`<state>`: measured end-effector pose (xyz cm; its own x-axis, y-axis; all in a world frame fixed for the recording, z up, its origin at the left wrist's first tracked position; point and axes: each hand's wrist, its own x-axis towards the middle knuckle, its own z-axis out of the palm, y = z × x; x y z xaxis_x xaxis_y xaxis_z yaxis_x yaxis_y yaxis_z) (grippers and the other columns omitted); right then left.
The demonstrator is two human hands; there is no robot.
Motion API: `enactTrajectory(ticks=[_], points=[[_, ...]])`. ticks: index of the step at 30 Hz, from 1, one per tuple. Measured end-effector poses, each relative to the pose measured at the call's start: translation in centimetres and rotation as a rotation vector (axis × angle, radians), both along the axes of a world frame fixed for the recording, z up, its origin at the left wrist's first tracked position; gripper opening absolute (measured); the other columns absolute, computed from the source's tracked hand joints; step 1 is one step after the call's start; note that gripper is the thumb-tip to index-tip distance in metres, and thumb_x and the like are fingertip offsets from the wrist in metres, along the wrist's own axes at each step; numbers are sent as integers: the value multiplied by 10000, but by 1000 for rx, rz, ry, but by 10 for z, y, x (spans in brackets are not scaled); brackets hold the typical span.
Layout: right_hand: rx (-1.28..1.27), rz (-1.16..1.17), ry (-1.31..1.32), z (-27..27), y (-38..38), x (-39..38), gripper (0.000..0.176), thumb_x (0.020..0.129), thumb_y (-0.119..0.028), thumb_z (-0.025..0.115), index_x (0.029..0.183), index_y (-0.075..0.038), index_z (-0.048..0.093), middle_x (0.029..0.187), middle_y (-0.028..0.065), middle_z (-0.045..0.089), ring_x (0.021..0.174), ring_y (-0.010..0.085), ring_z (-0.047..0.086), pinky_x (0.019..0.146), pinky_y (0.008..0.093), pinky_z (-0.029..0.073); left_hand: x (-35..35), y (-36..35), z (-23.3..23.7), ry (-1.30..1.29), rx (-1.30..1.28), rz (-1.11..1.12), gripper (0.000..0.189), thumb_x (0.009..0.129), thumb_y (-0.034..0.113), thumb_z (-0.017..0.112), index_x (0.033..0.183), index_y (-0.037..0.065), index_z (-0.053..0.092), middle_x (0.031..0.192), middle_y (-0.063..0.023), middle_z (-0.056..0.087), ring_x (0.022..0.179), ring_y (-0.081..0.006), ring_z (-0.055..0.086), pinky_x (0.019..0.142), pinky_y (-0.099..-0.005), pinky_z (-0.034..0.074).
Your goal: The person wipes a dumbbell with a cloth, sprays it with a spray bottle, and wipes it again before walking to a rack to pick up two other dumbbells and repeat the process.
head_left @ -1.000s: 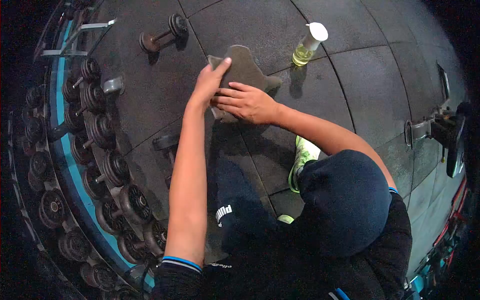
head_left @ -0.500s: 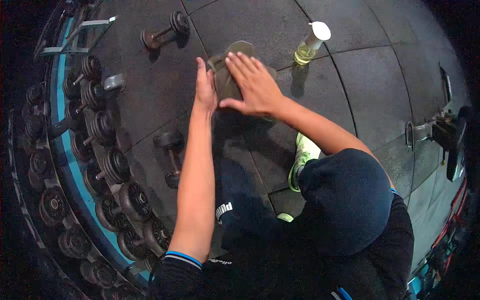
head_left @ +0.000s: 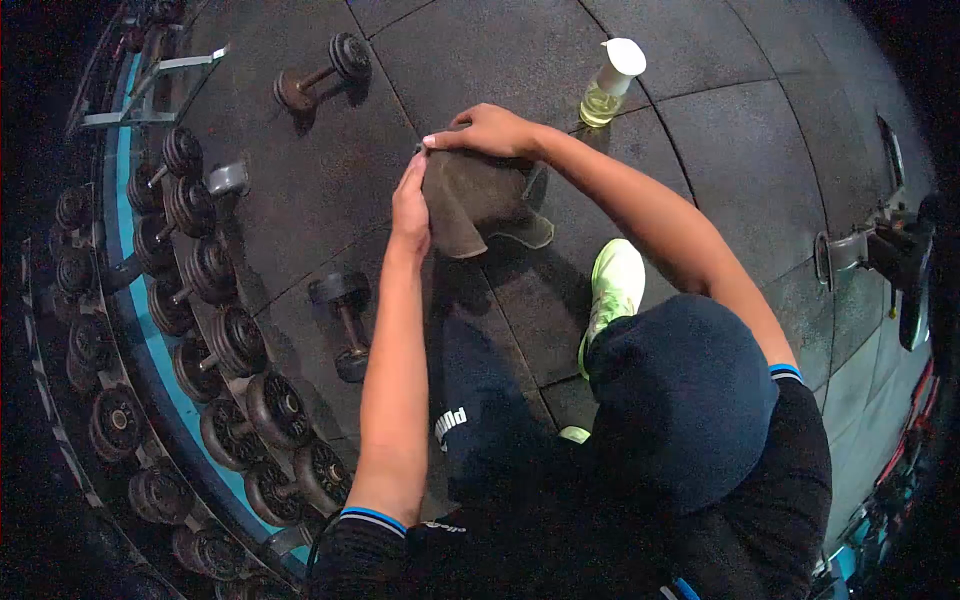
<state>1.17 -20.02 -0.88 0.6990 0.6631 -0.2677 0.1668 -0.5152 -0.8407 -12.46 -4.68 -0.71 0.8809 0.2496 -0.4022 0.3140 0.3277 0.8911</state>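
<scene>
A dark grey-brown cloth (head_left: 470, 200) hangs between my two hands over the floor, its lower edge loose and wavy. My left hand (head_left: 410, 205) is upright at its left side, with the fingertips closed on the upper left corner. Close by, my right hand (head_left: 488, 132) grips the top edge from above, thumb pointing to that same corner. The fingers of the right hand curl behind the fabric and are partly hidden. Beyond the cloth to the right stands a clear bottle (head_left: 601, 103) with a white top and yellowish liquid.
Dumbbells fill a rack (head_left: 235, 340) along the left. One dumbbell (head_left: 322, 75) lies at the far left of the dark tiled floor (head_left: 540, 60), another (head_left: 345, 325) beside my left forearm. A pale green shoe (head_left: 615, 285) is below the cloth. Gym equipment (head_left: 880, 255) stands at right.
My right palm was flat on the folded cloth against my left hand. Now the cloth hangs opened out, and my right hand has moved up to grip its top edge.
</scene>
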Motion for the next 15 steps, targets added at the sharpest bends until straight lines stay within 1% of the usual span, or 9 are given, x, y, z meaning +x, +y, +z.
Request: enactTrajectory(ticks=[2,5,6,9,10,12,13,15], points=[[-111,-67,7,10,0,-9,889,791,-803,609,933,61,767,963,294,723,970,466,699,912,474,544,3,6,11,22,75,-63,466,1089,277,427,1445,-12,509,1375,-111,607,1243,-208,591,1075,-350,441],[-85,-245,-197,16,5,-30,785,856,-703,624,829,70,756,791,274,711,814,459,711,811,470,565,-3,13,8,40,100,-62,462,1091,269,427,1446,-16,506,1381,-105,604,1259,-207,581,1082,-351,436],[30,-260,-190,18,3,-35,634,929,-550,624,798,58,749,729,229,705,747,438,706,755,468,566,-6,16,7,8,77,-98,464,1096,282,426,1445,-11,514,1390,-102,599,1261,-203,578,1086,-347,432],[245,-487,-391,6,4,-45,499,954,-416,634,799,44,750,695,186,707,727,409,709,732,468,565,-11,25,2,-22,154,-174,486,1101,329,419,1442,0,528,1403,-109,590,1279,-194,560,1098,-335,412],[216,-460,-263,12,-5,-48,380,978,-317,613,933,35,751,831,194,736,836,421,710,807,456,557,-9,28,-1,-19,166,-205,493,1102,340,417,1444,4,529,1407,-111,587,1286,-194,553,1101,-333,406],[378,-440,-259,-3,-21,-70,366,1004,-283,574,1162,32,674,1097,242,689,1055,428,656,935,442,516,-4,33,-5,-13,194,-266,506,1102,364,414,1448,13,531,1414,-115,581,1300,-194,539,1106,-330,395],[459,-430,-256,-12,-28,-83,402,1017,-265,554,1277,30,636,1230,266,666,1164,431,630,999,435,496,-4,34,-2,-36,293,-267,510,1102,371,413,1445,14,535,1413,-116,581,1301,-199,536,1110,-332,389],[459,-407,-277,-22,-44,-128,489,1040,-249,509,1440,28,454,1445,279,481,1352,431,459,1118,429,386,-4,32,4,-76,486,-263,518,1101,386,412,1438,16,543,1411,-118,581,1304,-211,531,1119,-337,377]])
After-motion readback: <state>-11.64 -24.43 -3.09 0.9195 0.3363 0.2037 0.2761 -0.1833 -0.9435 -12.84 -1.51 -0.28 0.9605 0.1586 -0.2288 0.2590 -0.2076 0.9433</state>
